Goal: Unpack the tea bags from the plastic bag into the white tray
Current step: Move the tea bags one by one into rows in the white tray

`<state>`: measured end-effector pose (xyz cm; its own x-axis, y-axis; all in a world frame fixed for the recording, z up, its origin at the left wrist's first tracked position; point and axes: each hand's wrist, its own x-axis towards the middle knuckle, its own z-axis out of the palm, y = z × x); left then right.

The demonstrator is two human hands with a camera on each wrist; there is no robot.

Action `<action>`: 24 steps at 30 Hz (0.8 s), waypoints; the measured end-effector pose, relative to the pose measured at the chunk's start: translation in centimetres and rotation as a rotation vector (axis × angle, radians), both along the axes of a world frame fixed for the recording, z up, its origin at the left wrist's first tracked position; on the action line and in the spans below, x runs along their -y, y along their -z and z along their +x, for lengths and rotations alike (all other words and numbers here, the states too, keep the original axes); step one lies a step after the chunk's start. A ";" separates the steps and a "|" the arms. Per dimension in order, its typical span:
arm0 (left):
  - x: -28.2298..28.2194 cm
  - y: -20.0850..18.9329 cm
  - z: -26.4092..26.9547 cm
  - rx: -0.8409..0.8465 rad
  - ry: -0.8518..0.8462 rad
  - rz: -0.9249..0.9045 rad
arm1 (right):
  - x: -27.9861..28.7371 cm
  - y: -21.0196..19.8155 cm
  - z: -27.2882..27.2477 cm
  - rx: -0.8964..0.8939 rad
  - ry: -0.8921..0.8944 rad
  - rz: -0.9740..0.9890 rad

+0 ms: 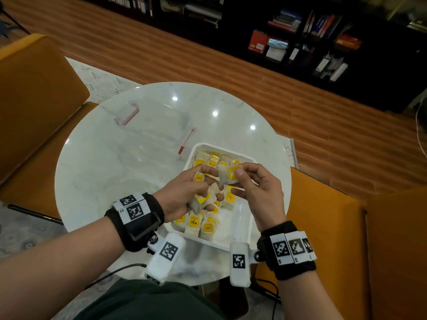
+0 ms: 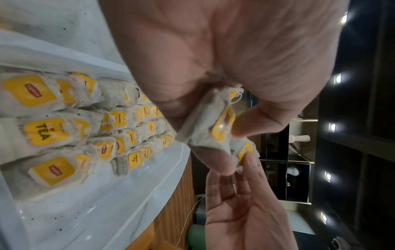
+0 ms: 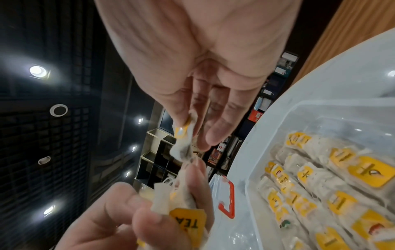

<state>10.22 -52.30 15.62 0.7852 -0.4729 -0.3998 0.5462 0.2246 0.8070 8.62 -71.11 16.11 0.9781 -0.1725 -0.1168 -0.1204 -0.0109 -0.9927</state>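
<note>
The white tray [image 1: 221, 146] sits on the table's near right part, with several yellow-tagged tea bags [image 1: 194, 224] lying in rows in it. Above the tray, my left hand [image 1: 205, 192] grips a small bunch of tea bags [image 1: 201, 203], seen close in the left wrist view [image 2: 213, 125]. My right hand [image 1: 241, 177] pinches one tea bag [image 1: 227, 175] between thumb and fingers, right next to the bunch [image 3: 183, 143]. The clear plastic bag [image 1: 159, 125] with a red zip strip lies flat beyond the tray and looks empty.
The round white marble table [image 1: 104, 169] has orange chairs at the left [image 1: 34, 100] and the right [image 1: 335, 227]. A dark bookshelf [image 1: 300, 31] stands across the wooden floor. The tray's right strip [image 1: 241, 218] is bare.
</note>
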 end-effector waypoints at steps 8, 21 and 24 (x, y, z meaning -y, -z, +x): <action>0.5 0.2 0.1 0.055 -0.047 0.000 | 1.3 -1.3 -0.3 0.117 0.077 -0.031; -0.6 0.3 0.6 0.107 -0.155 0.189 | 3.7 1.5 0.1 -0.096 0.082 -0.208; -1.0 0.5 0.7 0.093 -0.190 0.209 | 3.5 5.0 0.3 -0.269 -0.099 -0.325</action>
<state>10.89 -51.30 15.16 0.8895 -0.2287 -0.3956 0.4321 0.1391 0.8910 8.94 -74.62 11.11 0.9340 -0.1491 -0.3246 -0.3567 -0.3425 -0.8692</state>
